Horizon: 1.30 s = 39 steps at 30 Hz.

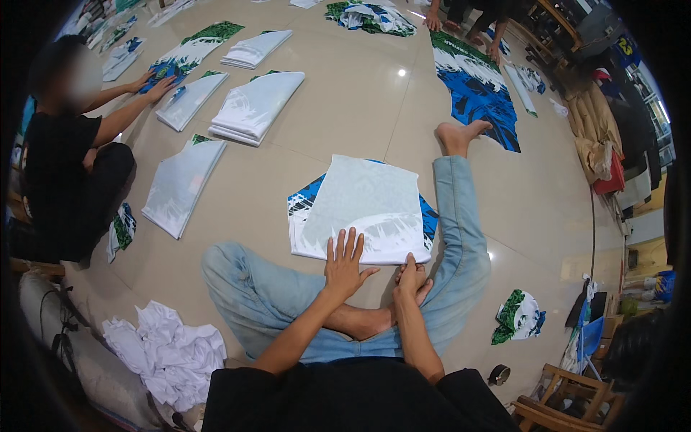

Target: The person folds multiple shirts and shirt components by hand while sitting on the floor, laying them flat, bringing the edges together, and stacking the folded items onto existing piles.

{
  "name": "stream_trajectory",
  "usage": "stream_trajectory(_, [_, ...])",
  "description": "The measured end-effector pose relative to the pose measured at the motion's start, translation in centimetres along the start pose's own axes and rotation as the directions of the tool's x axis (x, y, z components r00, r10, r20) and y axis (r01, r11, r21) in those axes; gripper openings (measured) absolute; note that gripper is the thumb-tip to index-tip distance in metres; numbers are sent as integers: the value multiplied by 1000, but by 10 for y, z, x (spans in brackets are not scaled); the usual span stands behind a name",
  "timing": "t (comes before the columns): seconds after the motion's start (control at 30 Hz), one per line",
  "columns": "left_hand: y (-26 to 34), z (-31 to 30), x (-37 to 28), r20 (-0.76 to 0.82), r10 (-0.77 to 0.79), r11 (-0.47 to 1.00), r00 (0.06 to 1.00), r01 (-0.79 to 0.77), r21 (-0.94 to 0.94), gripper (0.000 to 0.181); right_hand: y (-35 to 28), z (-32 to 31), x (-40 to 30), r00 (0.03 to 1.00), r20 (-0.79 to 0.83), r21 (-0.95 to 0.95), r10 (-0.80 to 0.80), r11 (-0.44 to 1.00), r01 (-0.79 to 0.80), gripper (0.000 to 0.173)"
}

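Before me on the tiled floor lies a folded fabric panel (pixel 372 205), its pale grey-white back facing up. Blue, black and white printed fabric (pixel 299 208) shows from under it at the left and right sides. My left hand (pixel 345 264) rests flat on the panel's near edge, fingers spread, holding nothing. At the near right corner my right hand (pixel 412 275) has its thumb on top of the folded edge, with the fingers curled below, pinching the fabric.
Folded panel stacks (pixel 256 108) lie at the upper left, beside a crouching person (pixel 65 146) touching a printed panel. Another person's hands hold a blue-green panel (pixel 475 86) at the upper right. White crumpled cloth (pixel 162 351) lies lower left; a tape roll (pixel 499 375) and wooden stool (pixel 567 394) are lower right.
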<state>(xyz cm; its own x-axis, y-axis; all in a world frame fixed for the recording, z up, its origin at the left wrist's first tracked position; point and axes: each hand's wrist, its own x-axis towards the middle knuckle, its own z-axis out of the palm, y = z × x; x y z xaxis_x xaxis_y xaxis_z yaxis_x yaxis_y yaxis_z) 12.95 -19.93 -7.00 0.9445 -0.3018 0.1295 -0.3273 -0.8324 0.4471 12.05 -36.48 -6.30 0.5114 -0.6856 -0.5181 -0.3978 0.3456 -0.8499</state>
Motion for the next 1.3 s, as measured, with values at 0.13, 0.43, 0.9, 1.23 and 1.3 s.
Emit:
stream_trajectory(0.13, [-2, 0, 2, -3, -4, 1000, 1000, 4, 7, 93, 9, -8, 6, 999, 36, 115, -17, 993, 13, 22])
stream_trajectory(0.43, [-2, -19, 7, -14, -28, 989, 1000, 26, -147, 77, -12, 21, 3, 717, -23, -334, -696, 682, 651, 20])
stream_trajectory(0.9, [-103, -75, -1, 474, -532, 170, 702, 637, -752, 53, 13, 89, -118, 212, 754, -66, -622, 250, 966, 36])
stream_trajectory(1.23, [-80, -56, -8, -110, -679, 683, 726, 571, -454, 31, 7, 61, -58, 718, 626, -565, -306, 457, 687, 38])
stream_trajectory(1.3, [-76, -59, -8, -113, -686, 683, 718, 584, -439, 35, 11, 66, -45, 690, 687, -608, -226, 340, 717, 35])
